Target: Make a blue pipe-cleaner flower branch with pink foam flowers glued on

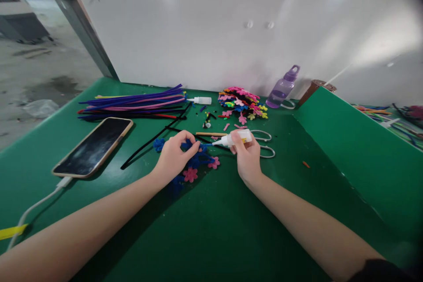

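Note:
My left hand (175, 154) pinches a blue pipe-cleaner craft piece (205, 157) whose short end points right. Two pink flowers (191, 175) show below it, and a blue curled bloom (159, 144) sticks out left of the fingers. In my right hand (247, 158) is a white glue bottle (243, 135), tilted sideways with its nozzle at the tip of the blue end; whether glue is coming out cannot be made out. Just behind the hands lie a wooden stick (211, 134), black pipe cleaners (142, 149) and scissors (268, 151), partly covered by my right hand.
A phone (94, 147) on a cable lies left. Behind are bundled pipe cleaners (135, 103), another glue bottle (202, 100), piled colourful flowers (243, 103) and a purple water bottle (281, 90). A green panel (350, 154) bounds the right side; a white wall (211, 31) stands behind.

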`<state>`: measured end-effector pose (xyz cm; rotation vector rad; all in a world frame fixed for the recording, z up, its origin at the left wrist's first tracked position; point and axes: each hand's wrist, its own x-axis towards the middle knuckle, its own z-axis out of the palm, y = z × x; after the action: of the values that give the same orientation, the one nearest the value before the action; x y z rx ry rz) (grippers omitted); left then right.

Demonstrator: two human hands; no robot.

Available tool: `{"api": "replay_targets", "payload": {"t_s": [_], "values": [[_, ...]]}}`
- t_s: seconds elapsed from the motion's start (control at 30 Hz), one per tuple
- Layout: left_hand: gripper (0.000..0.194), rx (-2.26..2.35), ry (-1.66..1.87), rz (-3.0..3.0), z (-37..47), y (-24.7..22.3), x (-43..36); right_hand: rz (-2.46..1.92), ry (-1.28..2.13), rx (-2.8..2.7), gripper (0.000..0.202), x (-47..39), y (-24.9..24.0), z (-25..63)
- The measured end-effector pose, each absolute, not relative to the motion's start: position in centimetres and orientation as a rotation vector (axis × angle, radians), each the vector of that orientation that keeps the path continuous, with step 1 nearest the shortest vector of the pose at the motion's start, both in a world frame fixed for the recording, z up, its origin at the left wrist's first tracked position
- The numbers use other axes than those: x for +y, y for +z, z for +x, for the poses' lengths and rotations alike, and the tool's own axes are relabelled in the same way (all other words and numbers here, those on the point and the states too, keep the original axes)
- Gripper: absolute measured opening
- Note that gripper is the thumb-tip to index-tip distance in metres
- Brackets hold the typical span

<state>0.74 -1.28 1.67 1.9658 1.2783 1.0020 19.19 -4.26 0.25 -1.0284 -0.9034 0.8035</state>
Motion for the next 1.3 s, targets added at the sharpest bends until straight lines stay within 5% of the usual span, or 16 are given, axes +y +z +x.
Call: {"api": "replay_targets", "payload": {"t_s": [0.8, 1.3], "values": [[0.024, 1.310, 1.081, 2.024, 0.6, 1.7, -1.7, -1.236, 0.647, -1.123, 0.044, -2.9, 0.0, 21.1], [0.017, 1.324, 1.049, 2.204, 0.7, 1.5, -1.5, -1.443, 0.594, -1.290, 0.040, -2.9, -0.6, 21.3]]}}
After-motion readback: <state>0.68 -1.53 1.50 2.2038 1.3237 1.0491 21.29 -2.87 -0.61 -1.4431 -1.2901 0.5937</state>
